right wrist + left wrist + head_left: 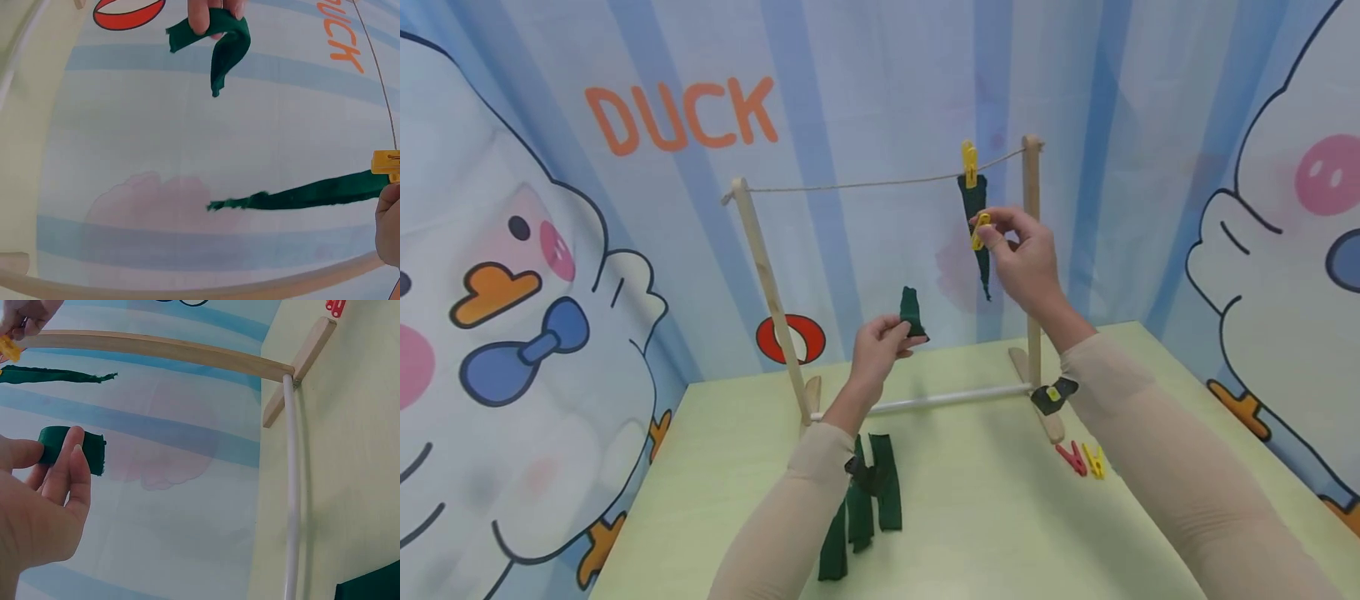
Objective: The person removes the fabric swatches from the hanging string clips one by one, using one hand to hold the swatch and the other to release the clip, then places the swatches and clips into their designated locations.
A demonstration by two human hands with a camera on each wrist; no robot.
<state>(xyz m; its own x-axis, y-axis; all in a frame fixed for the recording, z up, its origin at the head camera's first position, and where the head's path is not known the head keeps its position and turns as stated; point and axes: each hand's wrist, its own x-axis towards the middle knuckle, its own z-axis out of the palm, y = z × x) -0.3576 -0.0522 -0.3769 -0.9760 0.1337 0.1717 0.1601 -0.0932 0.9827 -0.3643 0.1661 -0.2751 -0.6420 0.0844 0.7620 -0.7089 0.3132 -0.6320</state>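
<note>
My left hand (878, 350) pinches a short green cloth strip (910, 310) below the rope. In the right wrist view that strip (232, 47) is folded over the fingers, its two ends free. Between thumb and fingertips, my right hand (1028, 258) holds a yellow clothespin (978, 237). Just behind it, a second green strip (973, 193) hangs from the rope (865, 184), clipped at its top by another yellow clothespin (970, 165). The hanging strip narrows to a frayed lower end (234, 204). How far the held clothespin's jaws are spread cannot be made out.
Two wooden posts (766, 275) on feet carry the rope, with a white bar (955, 398) joining them low down. Several green strips (889, 492) lie on the table (970, 533) under my left forearm. A red clothespin (1072, 459) and a yellow one (1094, 461) lie at the right.
</note>
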